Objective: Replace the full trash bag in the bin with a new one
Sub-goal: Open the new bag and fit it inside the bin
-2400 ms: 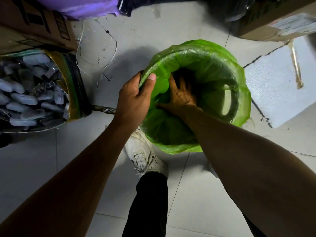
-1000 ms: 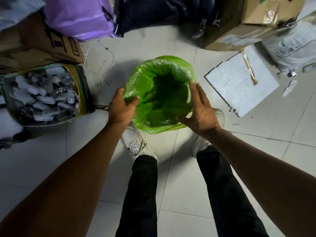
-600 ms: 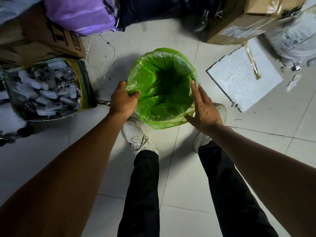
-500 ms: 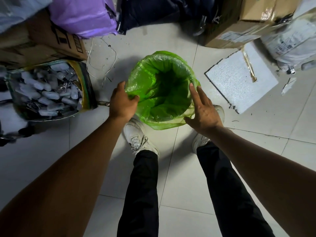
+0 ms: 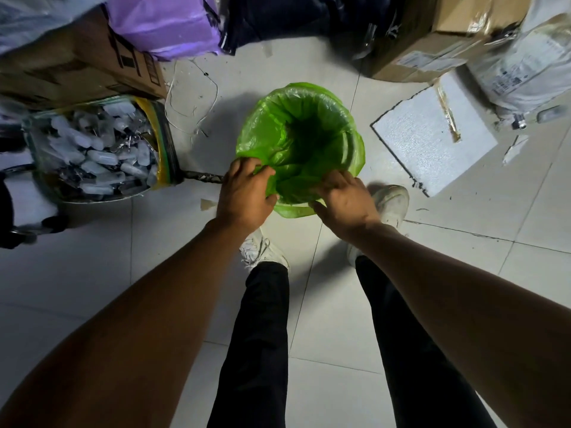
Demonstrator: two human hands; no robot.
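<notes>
A green trash bag (image 5: 296,118) lines a small round bin on the tiled floor, its top folded over the bin's rim; the bin itself is hidden under the plastic. My left hand (image 5: 245,193) grips the bag's near-left edge, fingers curled over the rim. My right hand (image 5: 346,199) pinches the bag's near-right edge, with a loose flap of green plastic hanging between the hands. Inside, the bag looks dark and holds nothing I can see.
A container of clear plastic pieces (image 5: 99,149) stands at the left by a cardboard box (image 5: 77,63). A purple bag (image 5: 163,23) and another box (image 5: 432,35) lie behind the bin. A white foam slab (image 5: 432,134) lies right. My shoes (image 5: 389,202) stand near the bin.
Both hands have slid along the rim toward the near side and closed on the bag's edge; the right hand, flat on the rim before, now pinches the plastic.
</notes>
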